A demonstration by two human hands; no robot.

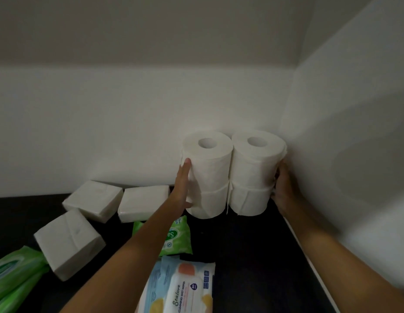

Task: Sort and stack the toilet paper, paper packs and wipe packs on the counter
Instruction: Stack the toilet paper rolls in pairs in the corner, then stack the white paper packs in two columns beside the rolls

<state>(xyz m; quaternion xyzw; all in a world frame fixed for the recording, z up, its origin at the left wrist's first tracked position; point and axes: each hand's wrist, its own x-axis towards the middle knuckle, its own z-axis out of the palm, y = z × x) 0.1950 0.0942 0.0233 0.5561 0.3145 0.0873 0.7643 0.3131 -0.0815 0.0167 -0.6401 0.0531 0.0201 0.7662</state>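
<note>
Two stacks of white toilet paper rolls stand side by side in the back right corner of the dark counter (pixel 248 256), the left stack (pixel 209 175) and the right stack (pixel 255 170), each two rolls high. My left hand (pixel 182 186) presses flat with straight fingers against the left stack's side. My right hand (pixel 283 188) cups the right stack's far side by the wall. Three white paper packs (pixel 92 199) (pixel 143 205) (pixel 69 243) lie loose at the left. A green wipe pack (pixel 174 236) and blue and white wipe packs (pixel 185 288) lie under my left forearm.
More green wipe packs (pixel 13 276) lie at the counter's front left edge. White walls close the counter at the back and right, meeting in the corner behind the rolls. Bare dark counter shows in front of the rolls.
</note>
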